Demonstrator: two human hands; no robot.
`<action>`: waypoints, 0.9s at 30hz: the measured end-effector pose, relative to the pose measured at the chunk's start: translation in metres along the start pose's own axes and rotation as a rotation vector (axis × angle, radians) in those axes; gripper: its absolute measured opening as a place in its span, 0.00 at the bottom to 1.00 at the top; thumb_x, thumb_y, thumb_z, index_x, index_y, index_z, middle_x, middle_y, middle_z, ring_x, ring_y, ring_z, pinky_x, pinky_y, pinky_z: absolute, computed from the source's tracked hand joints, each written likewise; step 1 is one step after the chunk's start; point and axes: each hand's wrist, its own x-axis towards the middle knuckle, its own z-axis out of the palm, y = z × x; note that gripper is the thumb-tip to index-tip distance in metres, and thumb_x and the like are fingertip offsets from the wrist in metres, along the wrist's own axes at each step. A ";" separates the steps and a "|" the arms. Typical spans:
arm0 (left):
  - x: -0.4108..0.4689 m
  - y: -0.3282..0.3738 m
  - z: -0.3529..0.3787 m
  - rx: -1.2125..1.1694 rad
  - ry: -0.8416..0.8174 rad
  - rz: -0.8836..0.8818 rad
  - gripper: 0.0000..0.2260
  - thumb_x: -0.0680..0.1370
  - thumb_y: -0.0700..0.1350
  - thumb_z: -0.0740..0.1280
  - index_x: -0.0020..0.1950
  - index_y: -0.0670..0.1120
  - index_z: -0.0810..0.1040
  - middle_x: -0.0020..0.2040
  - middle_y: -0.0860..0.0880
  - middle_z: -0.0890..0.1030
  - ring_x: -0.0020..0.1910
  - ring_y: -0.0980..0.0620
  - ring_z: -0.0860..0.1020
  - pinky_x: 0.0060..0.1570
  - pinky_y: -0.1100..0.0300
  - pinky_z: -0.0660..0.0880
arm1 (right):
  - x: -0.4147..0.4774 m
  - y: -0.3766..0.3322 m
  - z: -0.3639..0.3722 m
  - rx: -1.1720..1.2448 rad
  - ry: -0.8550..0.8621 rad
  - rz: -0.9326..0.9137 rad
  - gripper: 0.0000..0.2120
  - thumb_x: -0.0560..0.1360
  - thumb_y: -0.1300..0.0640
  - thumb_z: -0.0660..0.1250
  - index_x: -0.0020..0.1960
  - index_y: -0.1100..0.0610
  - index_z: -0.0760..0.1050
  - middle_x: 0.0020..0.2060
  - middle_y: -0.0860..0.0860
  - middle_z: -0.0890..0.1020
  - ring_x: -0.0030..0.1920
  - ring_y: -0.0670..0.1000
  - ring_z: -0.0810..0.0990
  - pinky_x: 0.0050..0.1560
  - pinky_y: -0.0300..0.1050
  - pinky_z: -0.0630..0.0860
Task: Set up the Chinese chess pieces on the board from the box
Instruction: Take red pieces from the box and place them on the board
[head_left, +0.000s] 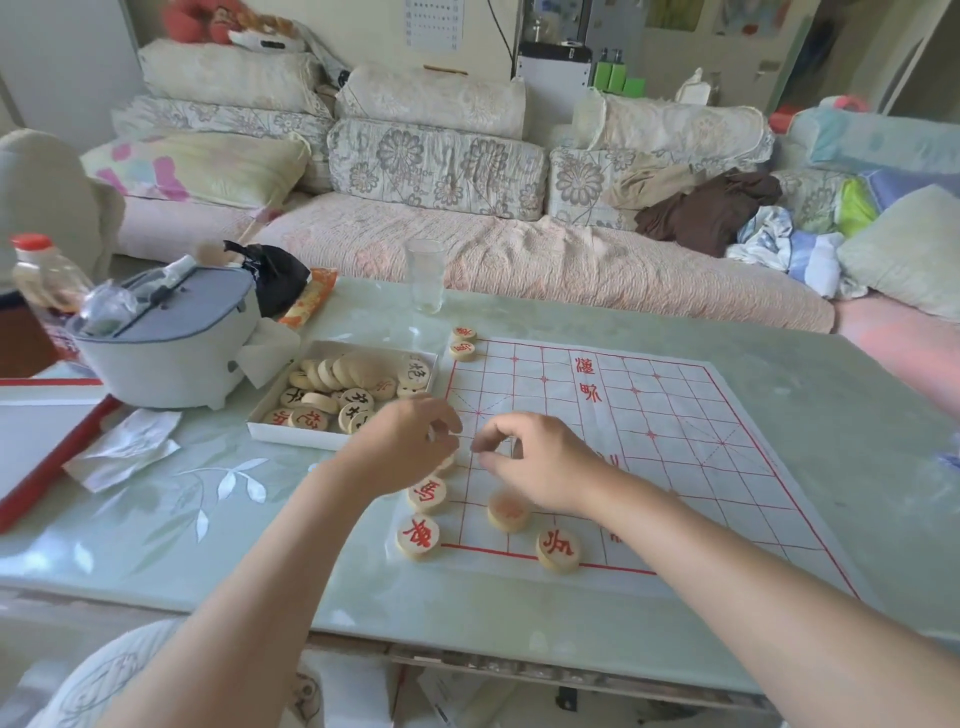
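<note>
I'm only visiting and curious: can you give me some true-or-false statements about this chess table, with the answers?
1. The white box lies to the left of the board. True.
2. The pieces set out on the board carry black characters. False: the readable ones, such as the near-left corner piece, are marked in red.
3. A drinking glass stands on the table beyond the board. True.
4. The box is empty. False: many loose pieces lie in it.
5. The right hand is inside the box. False: it is over the board, beside the left hand.
</note>
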 end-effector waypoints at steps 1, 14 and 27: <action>-0.001 -0.009 -0.006 0.001 0.036 -0.019 0.05 0.75 0.45 0.68 0.48 0.54 0.80 0.44 0.57 0.77 0.40 0.60 0.75 0.40 0.69 0.71 | 0.008 -0.006 0.006 0.017 0.008 -0.006 0.04 0.78 0.53 0.69 0.52 0.50 0.81 0.49 0.41 0.81 0.34 0.29 0.73 0.38 0.26 0.66; -0.008 -0.127 -0.070 0.209 0.239 -0.418 0.06 0.74 0.45 0.66 0.48 0.55 0.77 0.47 0.52 0.77 0.51 0.47 0.74 0.46 0.56 0.74 | 0.151 -0.051 0.062 -0.315 -0.003 0.016 0.13 0.76 0.57 0.65 0.59 0.47 0.78 0.59 0.46 0.81 0.57 0.50 0.78 0.49 0.43 0.72; 0.009 -0.144 -0.077 0.316 0.065 -0.530 0.07 0.74 0.52 0.68 0.49 0.52 0.79 0.45 0.52 0.78 0.45 0.49 0.77 0.43 0.58 0.76 | 0.209 -0.042 0.091 -0.669 -0.027 0.013 0.13 0.72 0.51 0.67 0.56 0.49 0.75 0.53 0.50 0.81 0.54 0.55 0.79 0.44 0.45 0.71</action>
